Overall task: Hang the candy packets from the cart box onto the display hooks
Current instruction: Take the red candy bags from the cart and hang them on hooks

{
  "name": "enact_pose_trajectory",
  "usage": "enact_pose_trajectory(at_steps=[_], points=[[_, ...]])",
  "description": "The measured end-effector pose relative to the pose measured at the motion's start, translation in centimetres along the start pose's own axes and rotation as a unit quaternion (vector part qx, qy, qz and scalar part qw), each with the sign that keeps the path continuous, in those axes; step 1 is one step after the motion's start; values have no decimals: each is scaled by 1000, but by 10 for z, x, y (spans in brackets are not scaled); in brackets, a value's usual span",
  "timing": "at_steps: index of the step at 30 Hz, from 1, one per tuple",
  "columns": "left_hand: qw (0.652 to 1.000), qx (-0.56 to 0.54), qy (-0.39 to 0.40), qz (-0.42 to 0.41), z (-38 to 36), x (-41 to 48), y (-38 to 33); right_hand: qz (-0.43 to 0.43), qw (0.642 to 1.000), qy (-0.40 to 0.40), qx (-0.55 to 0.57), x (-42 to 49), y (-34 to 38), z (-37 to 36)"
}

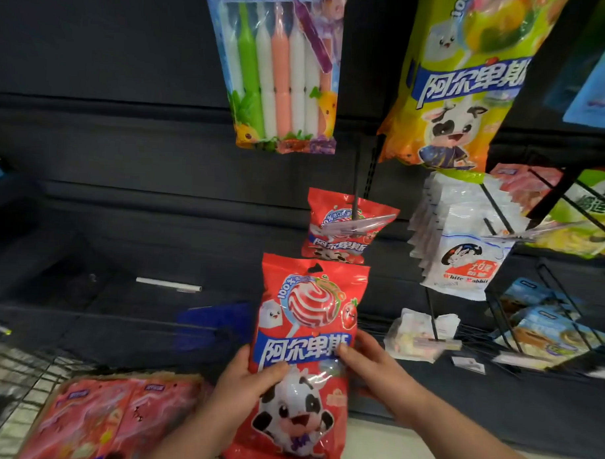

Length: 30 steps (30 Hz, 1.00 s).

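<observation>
Against dark shelving (125,147), left hand (251,382) and right hand (368,365) grip the red candy packet (308,315) between them.

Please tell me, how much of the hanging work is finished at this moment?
Done: one red packet hangs on the display hook. In hand: the left hand and right hand hold a second packet just below that hook, its hole not yet on it. Left: more packets lie in the cart box.
</observation>
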State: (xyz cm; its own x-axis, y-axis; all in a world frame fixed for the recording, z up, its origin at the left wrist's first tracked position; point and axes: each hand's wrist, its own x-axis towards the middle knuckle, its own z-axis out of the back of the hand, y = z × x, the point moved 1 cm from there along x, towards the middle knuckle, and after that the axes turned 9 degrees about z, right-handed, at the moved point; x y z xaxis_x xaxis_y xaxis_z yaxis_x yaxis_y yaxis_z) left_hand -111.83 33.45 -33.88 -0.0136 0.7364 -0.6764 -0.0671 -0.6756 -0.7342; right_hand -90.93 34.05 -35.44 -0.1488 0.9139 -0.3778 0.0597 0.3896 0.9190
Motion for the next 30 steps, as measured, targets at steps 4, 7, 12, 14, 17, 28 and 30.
enact_pose_trajectory(at_steps=[4, 7, 12, 14, 17, 28, 30], points=[[999, 15, 24, -30, -20, 6, -5, 60, 995, -74, 42, -7, -10, 3], [997, 43, 48, -41, -29, 11, -13, 95, 989, -108, 38, -9, -4, 11], [995, 64, 68, -46, -39, 25, -24, 119, 984, -128, 42, -6, 8, 21], [994, 67, 74, -49, -42, 28, -27, 122, 983, -129, 44, -3, 8, 23], [993, 76, 76, -52, -44, 31, -27, 124, 984, -125, 36, 0, 9, 25], [992, 93, 71, -51, -48, 41, -26, 138, 984, -112, 8, 13, 3, 31], [991, 97, 70, -56, -49, 46, -29, 140, 984, -115, 4, 18, 6, 33]])
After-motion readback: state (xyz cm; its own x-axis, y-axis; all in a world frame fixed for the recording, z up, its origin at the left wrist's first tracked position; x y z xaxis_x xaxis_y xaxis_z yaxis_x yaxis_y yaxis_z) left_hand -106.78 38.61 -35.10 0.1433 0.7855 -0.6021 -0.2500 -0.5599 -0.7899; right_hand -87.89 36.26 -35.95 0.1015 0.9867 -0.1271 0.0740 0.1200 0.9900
